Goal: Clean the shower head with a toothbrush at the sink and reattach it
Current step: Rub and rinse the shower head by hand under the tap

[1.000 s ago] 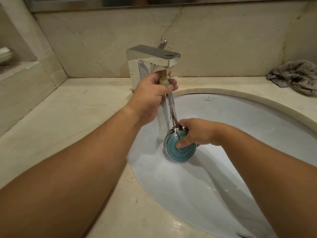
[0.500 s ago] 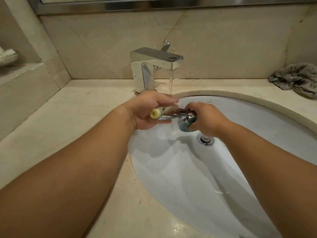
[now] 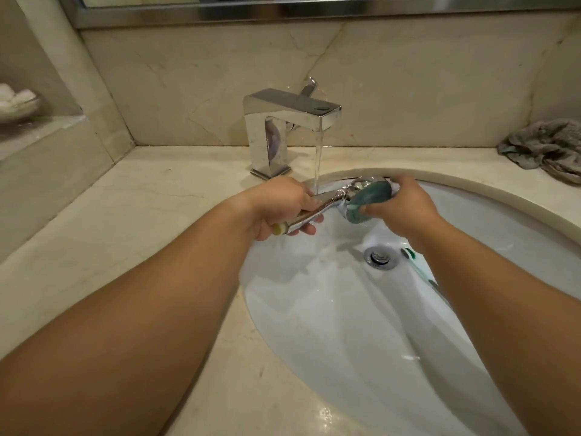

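while water runs: rinse step in hand, judged from stream and hand placement.
tap (image 3: 290,133): on; stream (image 3: 318,162) falling onto handle end of head, just beside left fingers.
head (image 3: 369,201): held over back of sink (image 3: 314,309), roughly level, handle pointing left, teal face tilted toward camera and right.
left hand (image 3: 283,209): curled round chrome handle, gripping it; yellowish threaded end poking out below palm.
right hand (image 3: 405,209): cupped round rim of teal face, thumb pressed on face, fingers behind; gripping or rubbing, cannot tell which.
brush (image 3: 418,265): lying loose in basin, right of drain (image 3: 380,257), partly hidden under right forearm; in neither hand.
cloth (image 3: 547,149): crumpled on counter (image 3: 125,234), far right, well apart from work.
dish (image 3: 15,102): on ledge at far left, blurred; contents not identified.
progress, judged: head already off hose and at sink; brush set down, so scrubbing probably finished or paused; rinse under way.
face condition: too small and blurred to confirm nozzles clean.
left to do, judged: finish rinse, shut tap, perhaps shake off or dry, carry head back, screw onto hose.
hose and shower: out of view; reattachment not yet begun.
risk, judged: wet chrome slippery; drop into basin possible; brush near drain but too long to pass it.
estimate: past midpoint, reattach step wholly outstanding.
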Tool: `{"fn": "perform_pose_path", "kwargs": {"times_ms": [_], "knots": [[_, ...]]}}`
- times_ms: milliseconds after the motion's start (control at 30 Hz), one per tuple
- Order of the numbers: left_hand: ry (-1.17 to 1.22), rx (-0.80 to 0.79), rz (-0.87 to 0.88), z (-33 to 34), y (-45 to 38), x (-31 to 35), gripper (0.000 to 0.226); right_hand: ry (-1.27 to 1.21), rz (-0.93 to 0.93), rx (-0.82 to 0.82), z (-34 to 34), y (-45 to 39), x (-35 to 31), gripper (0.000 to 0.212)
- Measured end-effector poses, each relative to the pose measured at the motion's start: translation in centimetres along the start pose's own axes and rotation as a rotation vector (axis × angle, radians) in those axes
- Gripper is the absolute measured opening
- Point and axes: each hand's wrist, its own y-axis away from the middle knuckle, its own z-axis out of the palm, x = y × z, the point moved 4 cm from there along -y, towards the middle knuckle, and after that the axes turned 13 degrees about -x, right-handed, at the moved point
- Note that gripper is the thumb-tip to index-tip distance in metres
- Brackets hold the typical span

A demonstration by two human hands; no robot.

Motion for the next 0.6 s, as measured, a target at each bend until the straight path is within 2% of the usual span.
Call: {"fn": "perform_pose_path", "kwargs": {"times_ms": [67,167,233,300,500,600], "knots": [[0.045,-0.013,-0.022,0.1,0.1,0.1,0.027,-0.205,0.162,-0.114,0.8,0.4,0.8,0.060],[0.162,-0.047,-0.043,0.2,0.4,0.2,0.029,-0.662,0.325,-0.344,3.0,1.2,1.5,0.040],[0.239,-0.067,-0.051,0.2,0.7,0.3,0.029,-0.929,0.324,-0.465,4.1,1.5,1.2,0.031],[0.287,-0.085,-0.065,0.1,0.8,0.2,0.029,-1.123,0.260,-0.504,4.3,1.4,0.7,0.032],[0.234,-0.172,-0.128,1.1,0.9,-0.3,0.028,-1.236,0.138,-0.528,4.1,1.3,-0.3,0.045],[0.215,-0.125,-0.126,1.3,0.6,-0.4,0.027,-1.117,0.060,-0.470,4.2,1.2,-1.0,0.039]]}}
